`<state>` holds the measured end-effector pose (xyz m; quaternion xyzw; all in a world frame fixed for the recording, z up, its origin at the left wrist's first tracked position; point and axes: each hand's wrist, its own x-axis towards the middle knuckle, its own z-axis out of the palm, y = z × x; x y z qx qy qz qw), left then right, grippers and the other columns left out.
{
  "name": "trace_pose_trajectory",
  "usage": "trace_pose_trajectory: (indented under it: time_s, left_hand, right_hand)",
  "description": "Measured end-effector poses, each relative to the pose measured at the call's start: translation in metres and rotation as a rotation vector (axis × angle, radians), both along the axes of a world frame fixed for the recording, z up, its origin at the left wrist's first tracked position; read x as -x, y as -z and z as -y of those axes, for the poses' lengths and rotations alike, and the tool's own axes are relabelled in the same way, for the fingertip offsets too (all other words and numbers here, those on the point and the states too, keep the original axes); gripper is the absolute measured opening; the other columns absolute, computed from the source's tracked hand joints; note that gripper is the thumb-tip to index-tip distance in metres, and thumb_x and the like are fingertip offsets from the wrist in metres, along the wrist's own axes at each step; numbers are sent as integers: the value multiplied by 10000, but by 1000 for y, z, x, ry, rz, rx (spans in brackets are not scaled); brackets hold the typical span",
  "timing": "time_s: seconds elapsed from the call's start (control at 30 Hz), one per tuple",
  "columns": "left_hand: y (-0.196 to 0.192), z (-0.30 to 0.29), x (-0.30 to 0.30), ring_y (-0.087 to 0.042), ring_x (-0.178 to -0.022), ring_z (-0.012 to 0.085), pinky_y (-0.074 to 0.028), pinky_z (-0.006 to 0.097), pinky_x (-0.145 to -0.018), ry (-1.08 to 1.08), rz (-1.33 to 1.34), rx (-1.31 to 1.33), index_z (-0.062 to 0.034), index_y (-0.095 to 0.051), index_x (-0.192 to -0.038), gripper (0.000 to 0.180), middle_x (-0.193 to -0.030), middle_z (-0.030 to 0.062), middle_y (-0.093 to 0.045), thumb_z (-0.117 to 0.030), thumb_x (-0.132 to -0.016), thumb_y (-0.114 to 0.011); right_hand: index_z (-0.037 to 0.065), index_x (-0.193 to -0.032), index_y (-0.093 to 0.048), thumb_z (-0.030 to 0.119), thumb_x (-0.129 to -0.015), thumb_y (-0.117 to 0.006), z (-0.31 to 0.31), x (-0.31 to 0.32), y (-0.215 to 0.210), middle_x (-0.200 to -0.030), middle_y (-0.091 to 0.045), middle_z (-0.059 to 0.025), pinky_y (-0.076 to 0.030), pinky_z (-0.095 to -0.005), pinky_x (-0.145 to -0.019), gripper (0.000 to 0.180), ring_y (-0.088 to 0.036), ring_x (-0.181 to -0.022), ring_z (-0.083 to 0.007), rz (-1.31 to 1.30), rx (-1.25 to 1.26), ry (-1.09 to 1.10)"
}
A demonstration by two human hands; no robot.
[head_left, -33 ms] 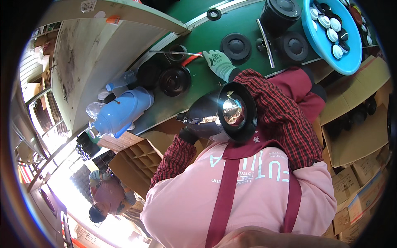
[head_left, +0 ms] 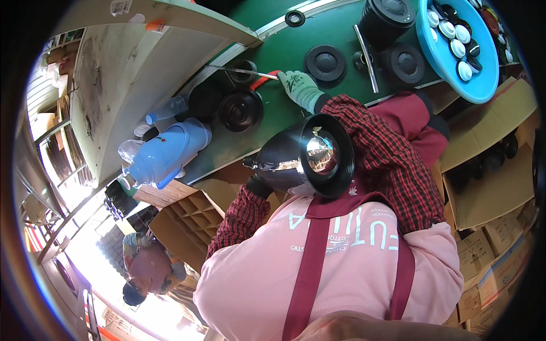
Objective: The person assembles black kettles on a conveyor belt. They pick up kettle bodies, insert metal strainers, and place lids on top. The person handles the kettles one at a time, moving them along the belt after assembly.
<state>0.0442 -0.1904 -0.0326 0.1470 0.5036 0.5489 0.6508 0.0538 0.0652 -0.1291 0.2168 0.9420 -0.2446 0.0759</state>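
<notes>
Because the glossy black, tapered vessel with a broad rim and a mirror-bright inside [head_left: 278, 165] lies on its side in front of the wearer's chest, its wide mouth facing right, the body probably helps steady it. The left hand is hidden behind the vessel, with only a dark cuff [head_left: 259, 187] showing below, so how its fingers are set I cannot tell; it presumably carries the weight from underneath. The right hand, in a pale green glove [head_left: 301, 90], is closed on the near end of a slim metal rod [head_left: 259, 74], perhaps gripped there to leave the length free, pointing left above the green table [head_left: 278, 51]. Whether the bright red strip [head_left: 263, 81] beside it belongs to the rod is unclear. A flat black ridged disc [head_left: 325, 65] rests just beyond that hand, its flatness likely preventing rolling, while a round cyan plastic basin [head_left: 488, 85] keeps small white and black round pieces [head_left: 456, 48] together, probably for easy picking.
</notes>
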Motion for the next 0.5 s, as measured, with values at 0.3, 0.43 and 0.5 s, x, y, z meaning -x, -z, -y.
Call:
trace_pose_trajectory:
  time_s: [0.3,0.43,0.5]
  left_hand:
    - [0,4,-7,-632,-1196,261,-518,376,-1037,-2,-36,17,-92,-627,-1363,490,-1356,81,-650,-312,-929,-682]
    - [1,1,-3,-628,-1206,268,-512,383,-1044,-6,-70,19,-101,-633,-1359,502,-1359,81,-649,-328,-915,-696]
    - [5,2,-7,-626,-1211,272,-509,387,-1048,-24,-79,18,-106,-636,-1357,508,-1360,80,-649,-336,-909,-703]
  right_hand:
    - [74,-1173,-605,428,-864,-712,59,14,-14,-1110,-662,-149,-513,-445,-884,482,-648,-1060,-323,-50,219,-84]
    - [75,-1189,-602,451,-845,-730,46,5,-16,-1156,-648,-158,-498,-464,-912,525,-624,-1106,-328,-143,209,-101]
    - [76,-1197,-600,462,-836,-739,26,-6,-27,-1179,-642,-163,-491,-473,-926,547,-611,-1129,-330,-200,90,-28]
